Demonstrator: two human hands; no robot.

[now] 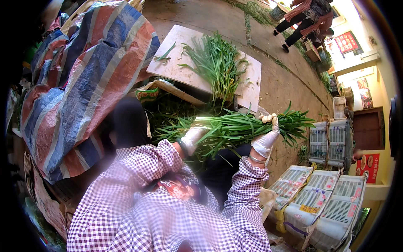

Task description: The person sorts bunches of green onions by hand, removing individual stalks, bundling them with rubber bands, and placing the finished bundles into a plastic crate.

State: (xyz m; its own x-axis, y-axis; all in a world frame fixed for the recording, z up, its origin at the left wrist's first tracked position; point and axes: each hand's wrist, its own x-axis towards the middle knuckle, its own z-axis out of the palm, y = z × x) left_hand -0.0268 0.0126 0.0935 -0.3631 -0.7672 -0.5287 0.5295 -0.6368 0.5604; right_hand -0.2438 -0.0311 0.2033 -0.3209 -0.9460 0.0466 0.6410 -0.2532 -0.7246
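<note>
I hold a long bundle of green leafy stalks [247, 125] level in front of me. My left hand [192, 138], in a white glove, grips its pale root end. My right hand [266, 138], also gloved in white, is closed around the middle of the bundle, and the leaf tips fan out to the right past it. Both forearms wear purple checked sleeves. Below the bundle lies a heap of loose green stalks [172, 117].
A pale wooden board [176, 67] ahead carries another pile of green stalks [218, 63]. A striped blue, red and white tarp [79, 84] covers a mound at left. White plastic crates [323, 201] are stacked at lower right. A person [304, 21] stands far off on the dirt ground.
</note>
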